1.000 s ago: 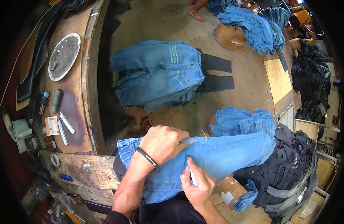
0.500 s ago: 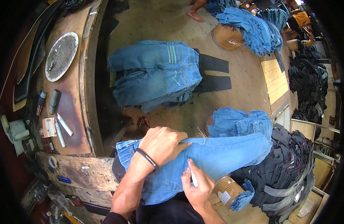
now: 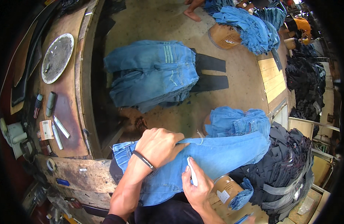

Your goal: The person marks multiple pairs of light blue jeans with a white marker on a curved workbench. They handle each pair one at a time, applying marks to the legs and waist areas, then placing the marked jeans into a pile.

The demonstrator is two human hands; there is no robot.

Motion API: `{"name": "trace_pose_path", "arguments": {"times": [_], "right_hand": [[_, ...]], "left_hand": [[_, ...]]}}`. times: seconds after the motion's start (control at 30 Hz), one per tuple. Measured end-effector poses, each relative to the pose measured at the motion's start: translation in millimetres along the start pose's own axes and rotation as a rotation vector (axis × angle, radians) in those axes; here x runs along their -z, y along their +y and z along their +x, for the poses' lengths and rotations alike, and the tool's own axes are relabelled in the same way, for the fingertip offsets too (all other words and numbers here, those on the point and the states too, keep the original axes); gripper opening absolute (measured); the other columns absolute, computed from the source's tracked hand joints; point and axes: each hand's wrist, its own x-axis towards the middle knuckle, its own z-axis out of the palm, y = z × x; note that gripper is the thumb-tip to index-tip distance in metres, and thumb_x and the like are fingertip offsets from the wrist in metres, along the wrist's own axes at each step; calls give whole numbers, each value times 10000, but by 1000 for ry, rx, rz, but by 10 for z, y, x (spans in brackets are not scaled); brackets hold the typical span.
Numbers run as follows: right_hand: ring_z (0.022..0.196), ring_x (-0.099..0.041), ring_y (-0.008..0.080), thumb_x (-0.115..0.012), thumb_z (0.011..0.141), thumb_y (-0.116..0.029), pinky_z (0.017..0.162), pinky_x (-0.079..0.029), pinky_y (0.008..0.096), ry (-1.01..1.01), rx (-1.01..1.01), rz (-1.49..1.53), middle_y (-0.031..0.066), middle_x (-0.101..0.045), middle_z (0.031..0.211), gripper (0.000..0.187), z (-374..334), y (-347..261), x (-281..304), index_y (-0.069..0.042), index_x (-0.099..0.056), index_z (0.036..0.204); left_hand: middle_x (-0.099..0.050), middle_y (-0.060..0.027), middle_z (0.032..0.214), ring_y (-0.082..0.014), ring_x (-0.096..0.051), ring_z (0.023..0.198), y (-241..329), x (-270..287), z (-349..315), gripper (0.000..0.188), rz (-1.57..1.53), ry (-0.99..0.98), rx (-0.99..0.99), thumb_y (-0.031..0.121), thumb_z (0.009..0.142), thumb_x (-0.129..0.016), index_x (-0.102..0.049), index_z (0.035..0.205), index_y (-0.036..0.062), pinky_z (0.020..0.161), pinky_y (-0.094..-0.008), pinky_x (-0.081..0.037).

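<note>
You have a denim garment [image 3: 224, 147] spread across in front of you, lying to the right of the counter [image 3: 69, 89]. Its cloth is light blue, palest along the smooth stretch farthest from the counter, where it narrows somewhat like a trouser leg, and a little deeper in tone on the part nearest your body. The end toward the counter finishes in a gathered band [image 3: 123, 152], puckered into short, close folds. The upper edge is folded over, and a few pale loose threads [image 3: 200, 139] stand up from it, just to the right of your left hand [image 3: 159, 145]. Soft creases run through the cloth under your wrist.

Your left hand, a dark wristband [image 3: 143, 159] on its wrist, has its fingers curled and clamped on that upper edge. The fingers of your right hand [image 3: 202, 188] are closed around a slim white tool [image 3: 192, 173], its tip pointing up at the denim; you cannot tell from here whether it touches the cloth or sits just over it.

On the counter lie two white implements [image 3: 56, 136], side by side at an angle, and an oval dish [image 3: 58, 56] with a worn grey surface. Right of the counter, on the floor beyond your garment, lies a stack of blue denim trousers [image 3: 149, 71].
</note>
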Motion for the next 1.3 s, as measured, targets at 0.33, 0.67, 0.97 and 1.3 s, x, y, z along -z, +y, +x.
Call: {"name": "trace_pose_path", "arguments": {"times": [0.33, 0.67, 0.97, 1.3], "right_hand": [[755, -792, 291, -746, 874, 59, 662, -615, 342, 23, 58, -30, 223, -797, 980, 317, -2, 18, -6, 91, -743, 1189], [629, -723, 240, -736, 869, 85, 568, -564, 342, 51, 81, -25, 162, -755, 816, 346, -10, 53, -28, 86, -738, 1215], [751, -786, 224, -749, 924, 23, 666, -618, 330, 39, -102, 171, 153, -804, 906, 351, -160, 140, 14, 79, -697, 1266], [1073, -752, 303, -611, 1045, 20, 931, -590, 410, 362, -152, 103, 217, -753, 1167, 248, 159, 1054, 632, 98, -656, 1275]], "left_hand": [[-707, -172, 718, -388, -710, 707, 13, 6, -1, 274, 6, 36, -6, 335, 940, -764, -761, 866, 71, 599, -473, -547], [-711, -179, 730, -387, -713, 715, 11, 3, 4, 269, -11, 18, 23, 329, 938, -766, -764, 864, 70, 609, -471, -553], [-731, -184, 795, -383, -727, 780, -50, 8, 6, 246, -41, -42, 46, 317, 947, -755, -783, 936, 73, 661, -468, -567], [-546, -196, 1535, -398, -453, 1479, 800, -432, -902, 693, 217, 378, 179, 336, 911, -771, -566, 1473, -14, 1231, -610, -294]]}}
